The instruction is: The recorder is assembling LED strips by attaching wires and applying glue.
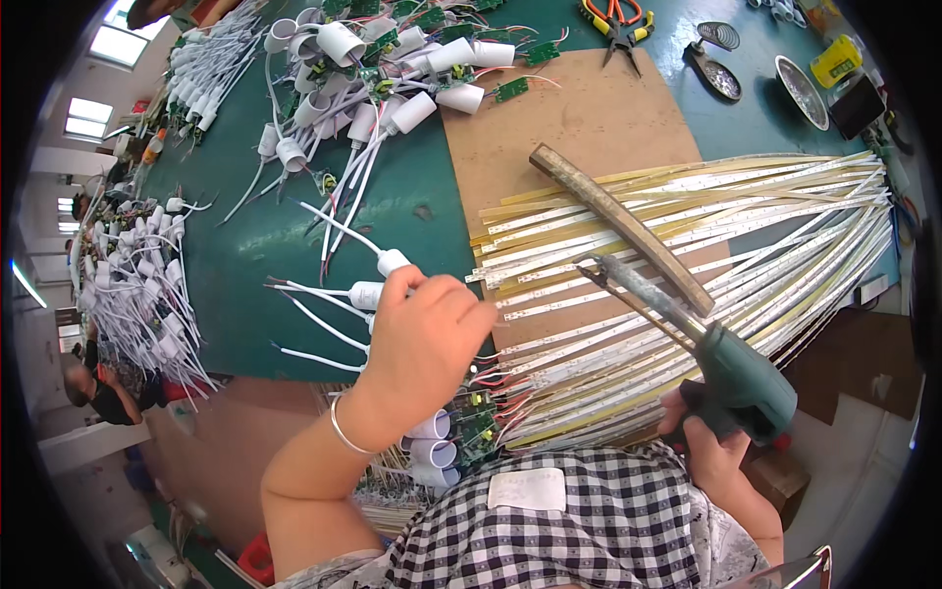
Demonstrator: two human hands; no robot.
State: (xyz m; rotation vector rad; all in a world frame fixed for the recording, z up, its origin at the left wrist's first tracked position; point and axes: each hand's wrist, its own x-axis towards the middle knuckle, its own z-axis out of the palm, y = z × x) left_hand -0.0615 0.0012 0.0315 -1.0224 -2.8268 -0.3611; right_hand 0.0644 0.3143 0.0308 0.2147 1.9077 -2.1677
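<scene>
My left hand [432, 329] is closed in a pinch at the left ends of the LED strips [589, 363]. What its fingertips hold is too small to make out. White plastic sleeves with cables, one of them a sleeve [366, 295], show beside and partly under that hand; I cannot tell whether it grips any. My right hand [714, 442] is wrapped round the handle of a dark green soldering gun [748, 383]. The gun's metal tip [594, 267] points left over the strips, apart from my left fingers. A long brownish bar [623, 231] lies across the strips.
White sleeves with green circuit boards [383, 88] are heaped at the back; more cabled sleeves [137, 285] lie at left. Cutting pliers [620, 34], a soldering iron stand [716, 74] and a metal dish [802, 91] sit at the back right. A person [103, 388] is far left.
</scene>
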